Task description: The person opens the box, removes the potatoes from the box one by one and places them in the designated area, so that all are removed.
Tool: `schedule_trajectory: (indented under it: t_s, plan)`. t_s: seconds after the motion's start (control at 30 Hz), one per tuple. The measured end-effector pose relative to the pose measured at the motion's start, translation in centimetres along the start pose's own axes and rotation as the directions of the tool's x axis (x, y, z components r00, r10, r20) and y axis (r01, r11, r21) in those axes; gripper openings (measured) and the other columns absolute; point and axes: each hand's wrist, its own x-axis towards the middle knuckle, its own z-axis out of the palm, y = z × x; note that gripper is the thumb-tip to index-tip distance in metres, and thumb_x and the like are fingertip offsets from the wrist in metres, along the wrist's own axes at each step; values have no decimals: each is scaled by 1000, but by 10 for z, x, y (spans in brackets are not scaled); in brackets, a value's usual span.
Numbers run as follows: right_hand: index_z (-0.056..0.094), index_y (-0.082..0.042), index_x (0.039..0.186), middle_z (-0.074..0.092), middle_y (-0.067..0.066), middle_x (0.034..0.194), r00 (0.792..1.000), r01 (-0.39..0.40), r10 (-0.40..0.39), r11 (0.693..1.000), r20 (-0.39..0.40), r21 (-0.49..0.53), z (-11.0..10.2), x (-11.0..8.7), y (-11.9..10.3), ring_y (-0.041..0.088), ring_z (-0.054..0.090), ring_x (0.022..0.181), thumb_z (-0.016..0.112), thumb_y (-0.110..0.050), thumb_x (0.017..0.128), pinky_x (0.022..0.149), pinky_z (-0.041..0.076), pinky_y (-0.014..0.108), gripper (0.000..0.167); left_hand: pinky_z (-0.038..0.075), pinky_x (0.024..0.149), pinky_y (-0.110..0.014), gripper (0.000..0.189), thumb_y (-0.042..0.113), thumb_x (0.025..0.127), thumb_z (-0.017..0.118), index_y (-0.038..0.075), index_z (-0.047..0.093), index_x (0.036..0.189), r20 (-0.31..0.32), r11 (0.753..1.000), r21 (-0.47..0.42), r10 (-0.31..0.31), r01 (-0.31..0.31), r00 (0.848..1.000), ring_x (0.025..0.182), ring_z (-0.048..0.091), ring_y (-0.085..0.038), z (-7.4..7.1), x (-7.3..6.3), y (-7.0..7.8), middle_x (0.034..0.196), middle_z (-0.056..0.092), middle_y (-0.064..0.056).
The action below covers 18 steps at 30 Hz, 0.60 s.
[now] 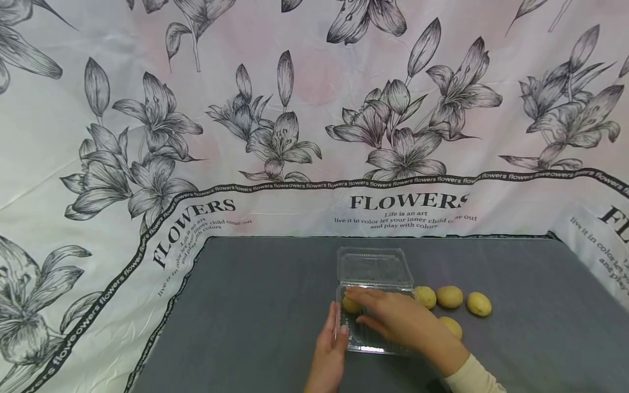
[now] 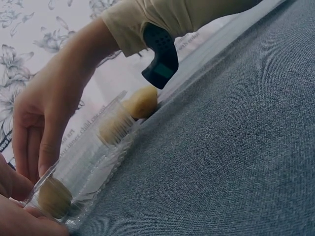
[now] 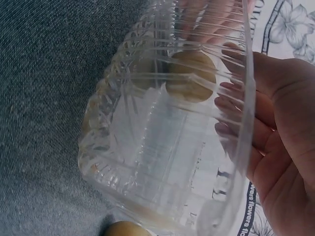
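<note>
A clear plastic clamshell box (image 1: 375, 348) lies on the grey cloth with its lid (image 1: 374, 266) folded back. One yellow lemon (image 1: 351, 304) sits inside at the left end; in the left wrist view this lemon (image 2: 54, 197) shows through the wall. My left hand (image 1: 329, 349) holds the box's left side between thumb and fingers. Over the box reaches my right hand (image 1: 393, 316), its fingers loosely extended above and beside the lemon. In the right wrist view, the right hand's fingers (image 3: 246, 118) are apart from the lemon (image 3: 191, 76).
Several more lemons (image 1: 449, 297) lie on the cloth to the right of the box, one partly behind the right forearm. Behind the grey surface (image 1: 255, 305) hangs a white flower-print sheet (image 1: 295, 213). A dark band (image 2: 161, 56) is worn on the right wrist.
</note>
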Motion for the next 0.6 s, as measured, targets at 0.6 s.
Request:
schedule_trajectory:
  t_s: [0.6]
  plan:
    - [66,-8,142,70,8,140,1000,-20,21,998,16,-52,4,5,-1,24,75,111,81,-22,95,87,64,41,51,7,127,-57,66,8,114,41,-8,4,165,2,1000,-12,3,-3,1000,160,-2,-42,-1,0,1,173,0,-27]
